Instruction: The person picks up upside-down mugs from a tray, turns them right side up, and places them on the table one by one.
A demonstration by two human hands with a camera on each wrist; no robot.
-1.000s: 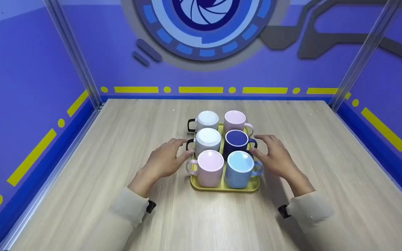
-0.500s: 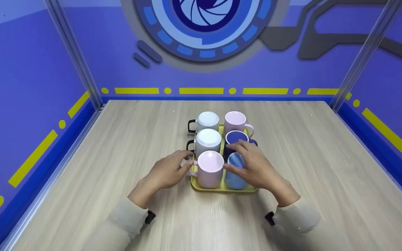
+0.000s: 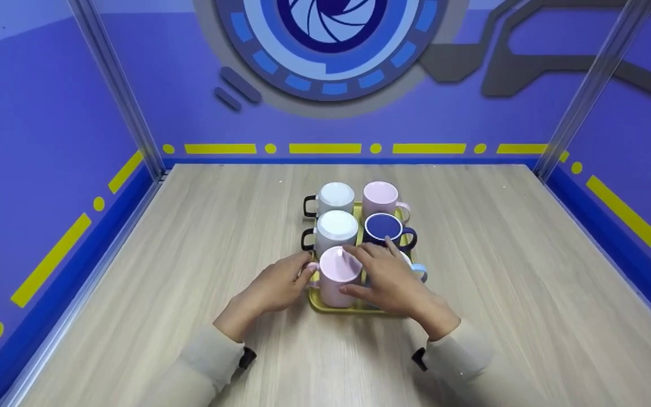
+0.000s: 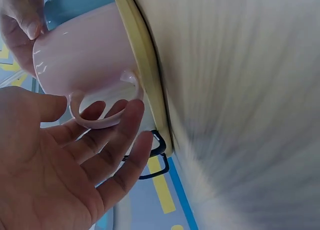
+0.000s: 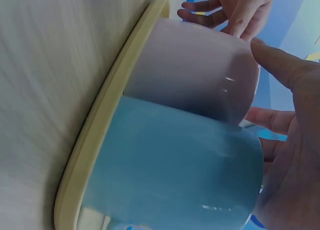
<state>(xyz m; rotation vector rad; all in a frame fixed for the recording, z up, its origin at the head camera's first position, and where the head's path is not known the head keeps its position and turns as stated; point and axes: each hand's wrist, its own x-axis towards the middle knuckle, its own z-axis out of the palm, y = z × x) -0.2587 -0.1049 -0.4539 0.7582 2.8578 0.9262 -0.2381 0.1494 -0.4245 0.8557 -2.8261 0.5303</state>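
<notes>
A yellow tray carries two columns of mugs. At its near left stands a pink mug, handle pointing left. My left hand is at that handle, thumb tip against its upper end and loosely spread fingers around its far side, as the left wrist view shows. My right hand reaches over the neighbouring light blue mug. Its thumb lies along the pink mug's near wall by the rim, and its extended fingers stretch across the rim's right side. From the head view, my right hand covers most of the light blue mug.
Behind the pink mug stand two white mugs with black handles. A navy mug and a second pink mug fill the right column. Bare wood tabletop surrounds the tray, and blue panels enclose the table.
My right hand has moved left, from beside the navy mug across the light blue mug to the near pink mug's rim. The left hand has come closer onto the pink handle. The mugs stay put.
</notes>
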